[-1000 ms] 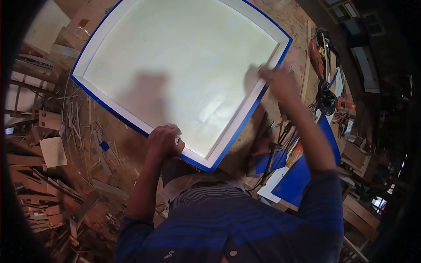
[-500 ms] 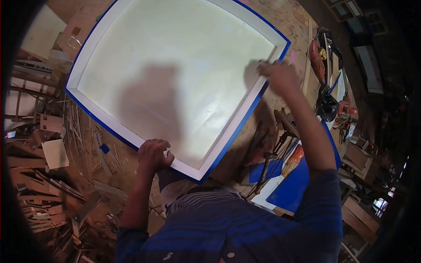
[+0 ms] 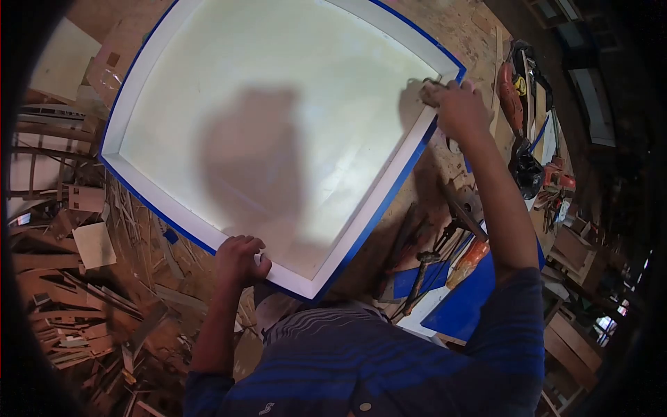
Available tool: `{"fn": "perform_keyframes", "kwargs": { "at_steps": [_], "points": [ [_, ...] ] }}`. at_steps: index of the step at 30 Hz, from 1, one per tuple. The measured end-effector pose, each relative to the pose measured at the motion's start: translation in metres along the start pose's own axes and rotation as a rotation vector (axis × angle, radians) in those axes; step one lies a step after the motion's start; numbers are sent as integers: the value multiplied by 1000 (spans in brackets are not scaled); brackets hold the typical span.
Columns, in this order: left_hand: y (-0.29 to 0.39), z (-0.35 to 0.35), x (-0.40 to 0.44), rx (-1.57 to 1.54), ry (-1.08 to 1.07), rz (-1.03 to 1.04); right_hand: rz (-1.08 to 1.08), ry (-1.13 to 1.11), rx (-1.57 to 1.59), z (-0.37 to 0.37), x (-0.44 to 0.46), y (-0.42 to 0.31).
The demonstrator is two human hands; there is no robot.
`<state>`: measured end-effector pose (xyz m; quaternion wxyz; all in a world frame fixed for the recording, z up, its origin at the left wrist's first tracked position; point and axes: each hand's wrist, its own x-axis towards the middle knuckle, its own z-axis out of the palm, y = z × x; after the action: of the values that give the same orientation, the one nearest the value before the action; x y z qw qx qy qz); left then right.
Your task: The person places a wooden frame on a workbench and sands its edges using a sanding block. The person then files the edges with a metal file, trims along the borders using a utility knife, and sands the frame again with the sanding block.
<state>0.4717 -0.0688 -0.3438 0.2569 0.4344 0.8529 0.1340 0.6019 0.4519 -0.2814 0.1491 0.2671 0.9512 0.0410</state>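
Observation:
A large, shallow white box [image 3: 208, 62] with blue outer edges lies open side up, wide across the view. My left hand [image 3: 240, 261] is closed over its near left wall, fingers on the inside and thumb to the right. On the right wall, close to the far right corner, rests my right hand [image 3: 462, 110]. Its fingers are bent together at the wall's top and inner face. Something small and brownish shows at those fingertips, but I cannot make out what it is. Shadows of my head and hand fall on the box's pale bottom.
Right of the box, a hammer [image 3: 421, 278] lies near a blue panel [image 3: 455, 299]. Farther back are a red power tool [image 3: 511, 97] and a black plastic bag [image 3: 526, 170]. Wood offcuts [image 3: 76, 306] are heaped on the left. My body is against the near side.
My right hand has slid up along the right wall toward the far corner. The box's near corner sits slightly lower and left in view; my left hand keeps its hold.

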Motion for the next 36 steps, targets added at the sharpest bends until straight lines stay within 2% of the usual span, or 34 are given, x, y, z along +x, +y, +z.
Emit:
{"fn": "perform_keyframes", "kwargs": {
  "at_steps": [2,4,5,6,7,10,11,13,14,15,18,22,25,27,29,32,36],
  "points": [
    [-1,-4,1,13,-38,-20,61,71,-125,11,15,3],
    [-1,-2,4,-1,-47,-38,-59,-15,100,-1,-47,-51],
    [-2,-2,4,-12,-52,-38,-245,-104,-25,18,-72,-71],
    [-2,-2,2,-20,-65,-36,-332,-229,-17,11,-102,-101],
    [-1,-2,3,-10,-69,-44,-456,-167,78,1,-126,-113],
    [0,-3,4,17,-77,-44,-367,-316,55,2,-85,-79],
    [-3,-3,4,17,-77,-33,-110,-143,108,-17,-63,-61],
    [0,-1,2,11,-91,-43,30,-110,90,-13,14,9],
    [2,-3,1,16,-109,-56,32,37,-170,-7,34,33],
    [1,-5,3,19,-119,-69,108,61,-198,-15,46,38],
    [-1,-1,2,2,-71,-50,70,-117,-119,-9,20,12],
    [-2,0,4,15,-69,-36,-345,0,-78,3,-83,-61],
    [-1,-2,3,29,-82,-37,-156,-78,73,-19,-45,-33],
    [-1,0,2,31,-53,-21,18,-30,35,-10,21,22],
    [1,-2,4,21,-55,-32,82,41,-121,-5,58,52],
    [2,-7,2,17,-76,-54,43,-92,-136,3,38,22],
    [4,-6,3,28,-65,-51,-335,-93,1,-4,-67,-58]
  ]
}}
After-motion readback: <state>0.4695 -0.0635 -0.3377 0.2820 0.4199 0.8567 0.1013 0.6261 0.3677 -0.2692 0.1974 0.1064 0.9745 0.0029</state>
